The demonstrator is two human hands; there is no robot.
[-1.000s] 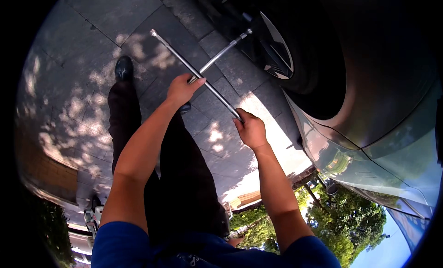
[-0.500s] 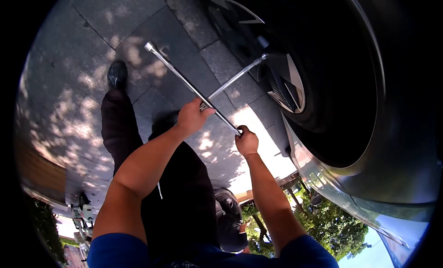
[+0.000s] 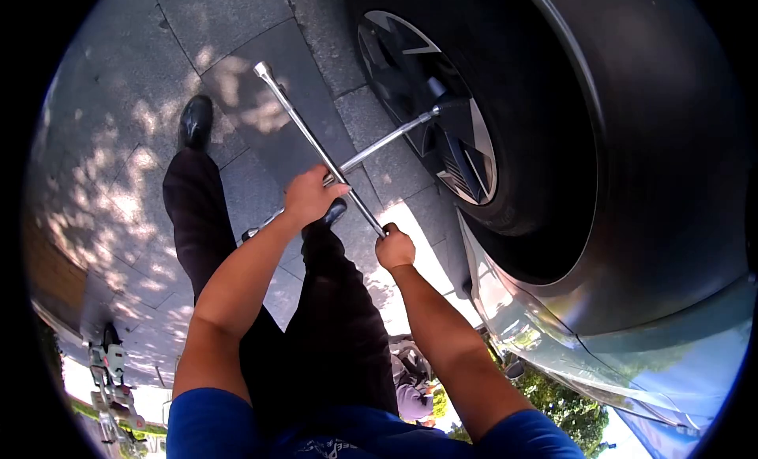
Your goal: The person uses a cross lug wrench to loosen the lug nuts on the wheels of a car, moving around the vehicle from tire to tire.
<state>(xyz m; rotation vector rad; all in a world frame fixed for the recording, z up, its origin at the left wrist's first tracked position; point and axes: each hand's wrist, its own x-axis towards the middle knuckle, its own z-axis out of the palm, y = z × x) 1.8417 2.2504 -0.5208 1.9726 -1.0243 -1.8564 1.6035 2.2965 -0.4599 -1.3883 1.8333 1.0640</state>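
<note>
A chrome four-way lug wrench (image 3: pixel 298 123) is held between both my hands. My left hand (image 3: pixel 310 197) is closed around its middle, where the bars cross. My right hand (image 3: pixel 395 247) grips the end of one bar, lower and to the right. Another bar reaches to the dark centre part of the car wheel (image 3: pixel 479 155); I cannot tell whether its socket is seated on a nut. The bar end at the upper left is free. Part of the bar passing behind my left hand and forearm is hidden.
A black tyre (image 3: pixel 533 174) and grey car body (image 3: pixel 671 182) fill the right side. Stone paving (image 3: pixel 229 32) lies beneath, with my dark shoes (image 3: pixel 196 121) on it. A parked two-wheeler (image 3: pixel 110 360) and a person (image 3: pixel 414 400) are behind.
The view has shifted, so the wheel sits further left and my other shoe shows. Another end of the lug wrench appears beyond my left forearm. Both hands keep their grip.
</note>
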